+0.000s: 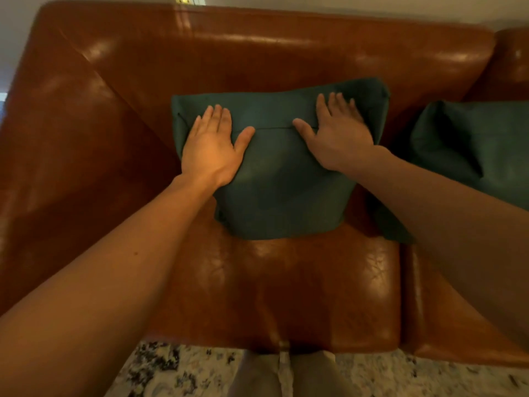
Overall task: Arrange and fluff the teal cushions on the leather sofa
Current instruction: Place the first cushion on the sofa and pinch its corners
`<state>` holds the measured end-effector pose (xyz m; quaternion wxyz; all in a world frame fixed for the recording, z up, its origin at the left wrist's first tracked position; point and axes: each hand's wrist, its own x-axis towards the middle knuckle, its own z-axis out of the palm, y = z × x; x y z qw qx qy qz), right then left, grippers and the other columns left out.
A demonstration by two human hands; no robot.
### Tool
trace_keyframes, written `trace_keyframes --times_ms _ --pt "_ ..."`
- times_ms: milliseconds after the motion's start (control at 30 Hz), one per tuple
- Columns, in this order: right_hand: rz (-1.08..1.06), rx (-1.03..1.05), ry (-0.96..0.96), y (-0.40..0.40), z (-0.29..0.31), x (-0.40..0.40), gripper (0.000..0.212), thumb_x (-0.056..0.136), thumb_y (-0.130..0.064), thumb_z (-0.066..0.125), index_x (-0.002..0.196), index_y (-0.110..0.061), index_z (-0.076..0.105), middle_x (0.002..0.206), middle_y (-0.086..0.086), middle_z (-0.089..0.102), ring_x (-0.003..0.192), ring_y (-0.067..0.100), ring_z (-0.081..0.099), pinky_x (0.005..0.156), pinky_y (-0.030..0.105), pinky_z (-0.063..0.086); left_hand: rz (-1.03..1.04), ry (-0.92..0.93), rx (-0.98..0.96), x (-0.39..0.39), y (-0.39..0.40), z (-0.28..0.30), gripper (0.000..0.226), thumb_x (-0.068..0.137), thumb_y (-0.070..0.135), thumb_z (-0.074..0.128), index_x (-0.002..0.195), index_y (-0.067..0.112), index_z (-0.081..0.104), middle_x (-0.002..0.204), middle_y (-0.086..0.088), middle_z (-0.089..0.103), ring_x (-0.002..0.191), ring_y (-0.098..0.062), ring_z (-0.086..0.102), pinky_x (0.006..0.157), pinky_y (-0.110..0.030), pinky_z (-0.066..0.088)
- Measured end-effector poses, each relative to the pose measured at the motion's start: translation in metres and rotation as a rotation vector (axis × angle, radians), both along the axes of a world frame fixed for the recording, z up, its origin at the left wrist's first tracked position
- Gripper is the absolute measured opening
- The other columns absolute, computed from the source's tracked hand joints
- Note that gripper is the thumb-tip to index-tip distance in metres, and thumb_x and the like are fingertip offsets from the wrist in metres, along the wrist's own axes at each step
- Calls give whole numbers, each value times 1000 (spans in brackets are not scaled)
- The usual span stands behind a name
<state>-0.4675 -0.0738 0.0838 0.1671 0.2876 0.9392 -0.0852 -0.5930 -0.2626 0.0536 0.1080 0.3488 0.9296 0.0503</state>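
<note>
Item: teal cushion [282,179], one, propped upright on the seat of the brown leather sofa [315,282] and leaning against its backrest, near the armrest on the person's left. A seam line ran across its upper face.

Item: left hand [210,149], fingers straight and together, palm pressed flat on the cushion's upper left; grip not closed, nothing held.

Item: right hand [337,137], fingers extended, palm pressed flat on the cushion's upper right; grip likewise not closed, nothing held.

Item: second teal cushion [469,147], one, on the same sofa just beside the first, partly behind the right forearm.

Item: patterned rug [177,368], light with dark flecks, on the floor before the sofa.
</note>
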Motion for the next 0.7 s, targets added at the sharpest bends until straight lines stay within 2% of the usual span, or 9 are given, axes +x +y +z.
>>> trace_keyframes --times_ms 67,133,200,267,433,600,667,700 --pt "-61 26 -21 -3 6 -1 82 97 -63 10 154 -6 3 162 17 3 150 29 -1 122 42 -2 56 58 -1 4 2 6 79 96 62 11 150 6 25 158 -11 24 149 -23 11 122 -39 6" --pt "-57 14 107 -16 10 -8 71 101 -53 17 154 -7 9 162 15 7 150 30 2 122 44 2 83 103 94 13 19 13 71 97 56 14 148 9 31 157 -10 28 148 -24 15 120 -43 9" --pt "65 -38 295 -33 7 -16 57 104 -36 24 154 -11 18 162 11 15 150 28 8 121 44 6 21 42 185 24 43 16 57 101 43 21 150 15 28 158 -6 24 148 -22 15 120 -44 11" --pt "139 -108 284 -41 -1 -20 51 105 -27 24 153 -11 21 161 10 19 150 25 12 120 42 7 3 -62 170 32 57 12 51 103 34 24 150 16 27 159 -4 22 148 -20 16 119 -44 12" --pt "107 -19 153 -33 -18 -14 55 104 -37 21 153 -12 21 161 9 19 150 26 11 121 43 4 -16 -41 51 24 42 -8 59 101 48 20 151 16 26 159 -5 21 148 -20 15 120 -42 11" --pt "20 -20 43 -26 -13 -16 70 100 -56 15 155 -14 10 163 11 7 150 27 1 122 43 -2 62 5 22 2 11 -11 73 99 57 15 152 8 19 160 -13 17 149 -22 11 121 -38 4" --pt "-19 10 66 -35 -5 -23 69 100 -54 19 155 -15 9 163 12 4 150 30 -1 122 45 -2 79 12 39 1 0 -13 72 99 55 15 151 4 21 159 -14 19 149 -22 11 122 -38 4" --pt "-8 30 136 -45 -2 -29 66 100 -50 23 155 -14 11 163 12 4 150 31 -1 122 46 -1 75 14 54 3 -1 -15 70 100 52 16 150 3 22 158 -15 20 149 -23 12 122 -38 5"
